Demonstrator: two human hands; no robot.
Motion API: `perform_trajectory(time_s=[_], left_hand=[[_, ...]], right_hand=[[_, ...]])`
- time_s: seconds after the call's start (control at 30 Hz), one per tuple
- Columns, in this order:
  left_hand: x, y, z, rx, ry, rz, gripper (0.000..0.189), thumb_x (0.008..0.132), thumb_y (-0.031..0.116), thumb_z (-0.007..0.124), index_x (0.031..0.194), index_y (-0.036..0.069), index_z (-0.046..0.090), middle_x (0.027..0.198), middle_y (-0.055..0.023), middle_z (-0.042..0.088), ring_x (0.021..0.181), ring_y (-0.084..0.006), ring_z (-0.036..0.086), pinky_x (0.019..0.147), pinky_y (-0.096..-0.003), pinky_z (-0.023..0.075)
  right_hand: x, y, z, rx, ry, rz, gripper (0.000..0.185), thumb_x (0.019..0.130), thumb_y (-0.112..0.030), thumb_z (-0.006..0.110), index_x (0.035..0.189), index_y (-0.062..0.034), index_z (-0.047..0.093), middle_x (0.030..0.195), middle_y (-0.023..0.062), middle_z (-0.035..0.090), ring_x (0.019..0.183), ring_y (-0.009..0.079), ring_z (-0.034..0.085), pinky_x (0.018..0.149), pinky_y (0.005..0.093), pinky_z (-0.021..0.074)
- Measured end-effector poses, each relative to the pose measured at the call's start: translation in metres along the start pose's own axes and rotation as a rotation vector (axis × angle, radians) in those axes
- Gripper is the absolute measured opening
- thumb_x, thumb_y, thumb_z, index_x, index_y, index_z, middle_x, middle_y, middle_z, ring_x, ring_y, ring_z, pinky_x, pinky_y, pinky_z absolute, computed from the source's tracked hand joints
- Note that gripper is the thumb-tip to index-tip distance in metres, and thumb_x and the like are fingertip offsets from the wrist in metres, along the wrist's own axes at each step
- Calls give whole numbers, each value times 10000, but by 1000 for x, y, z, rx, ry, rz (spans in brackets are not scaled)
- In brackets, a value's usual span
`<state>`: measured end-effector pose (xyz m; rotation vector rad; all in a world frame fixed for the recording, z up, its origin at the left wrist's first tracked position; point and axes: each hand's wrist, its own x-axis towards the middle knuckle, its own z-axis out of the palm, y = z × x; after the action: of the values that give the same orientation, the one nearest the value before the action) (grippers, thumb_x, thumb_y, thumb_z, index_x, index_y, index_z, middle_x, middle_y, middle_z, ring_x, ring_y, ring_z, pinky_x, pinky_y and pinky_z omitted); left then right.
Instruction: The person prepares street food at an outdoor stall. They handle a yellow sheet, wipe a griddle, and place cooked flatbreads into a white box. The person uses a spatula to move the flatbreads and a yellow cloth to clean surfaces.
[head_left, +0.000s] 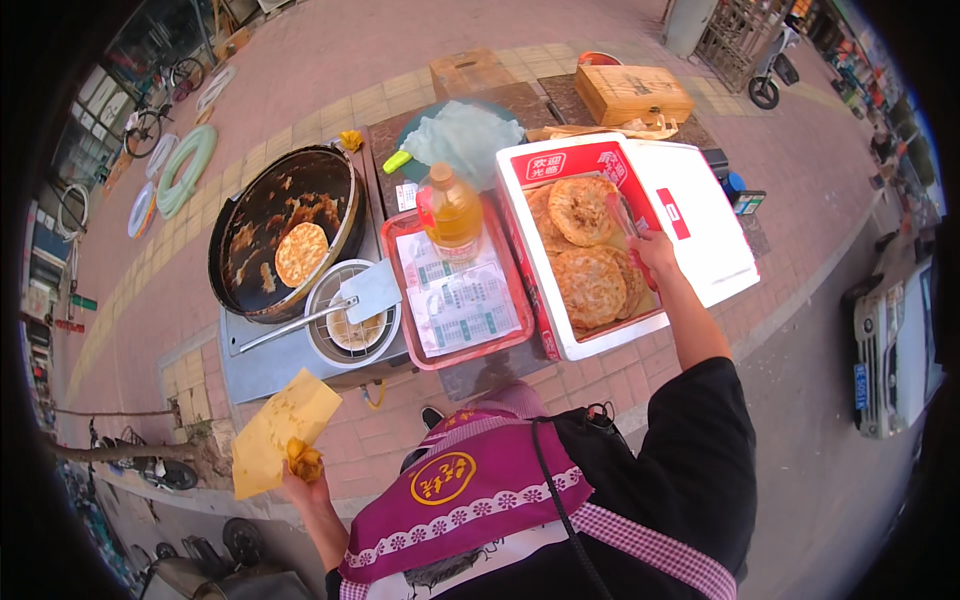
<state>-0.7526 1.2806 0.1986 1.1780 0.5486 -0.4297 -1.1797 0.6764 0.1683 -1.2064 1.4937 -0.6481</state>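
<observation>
My right hand (654, 253) grips red-handled tongs (619, 214) over a white foam box (510, 225) with red lining, which holds several browned flatbreads (589, 288). The tongs reach to the edge of the upper flatbread (583, 210); whether they pinch it I cannot tell. Low at the left, my left hand (306, 480) holds a grease-spotted yellow paper bag (281, 427) and a crumpled yellow paper (304, 460). One round flatbread (301, 254) lies in the large dark pan (251, 187). Beside the pan, a metal spatula (367, 294) rests across a wire rack on a bowl (319, 330).
A red tray (525, 319) bears printed papers and an oil bottle (454, 214). Behind it, a pale plastic bag (465, 131) covers part of a round green tray. The box's white lid (712, 217) lies at its right, a wooden box (634, 94) farther back.
</observation>
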Motion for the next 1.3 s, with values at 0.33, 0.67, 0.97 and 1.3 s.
perform_trajectory(time_s=[0.33, 0.67, 0.97, 1.3], left_hand=[[19, 0, -1, 6, -34, 4, 391, 1000, 320, 360, 1254, 56, 496, 1161, -88, 597, 993, -239, 600, 801, -399, 501], [43, 29, -3, -203, -10, 86, 394, 1006, 300, 343, 1258, 37, 495, 1168, -95, 608, 1039, -249, 599, 871, -405, 493], [118, 100, -21, -262, -24, 98, 396, 1021, 276, 365, 1300, 3, 436, 1234, -106, 559, 1108, -241, 568, 941, -400, 459], [185, 172, -82, -302, 124, 148, 363, 1016, 253, 405, 1273, 2, 458, 1199, -103, 570, 1079, -232, 578, 931, -378, 465]], right_hand=[[-114, -127, -38, -985, 148, -720, 227, 789, -202, 674, 954, -47, 700, 761, 191, 660, 706, 355, 649, 655, 416, 509], [-236, -293, -27, -991, -101, -880, 280, 721, -22, 709, 992, 26, 660, 663, 174, 609, 565, 211, 601, 569, 314, 469], [-275, -375, 199, -1095, -296, -1078, 306, 732, -72, 716, 1016, 22, 651, 664, 161, 585, 565, 190, 566, 589, 308, 462], [-197, -272, 479, -1274, -272, -1491, 276, 783, -138, 679, 1036, -50, 614, 786, 116, 648, 698, 282, 652, 601, 371, 522]])
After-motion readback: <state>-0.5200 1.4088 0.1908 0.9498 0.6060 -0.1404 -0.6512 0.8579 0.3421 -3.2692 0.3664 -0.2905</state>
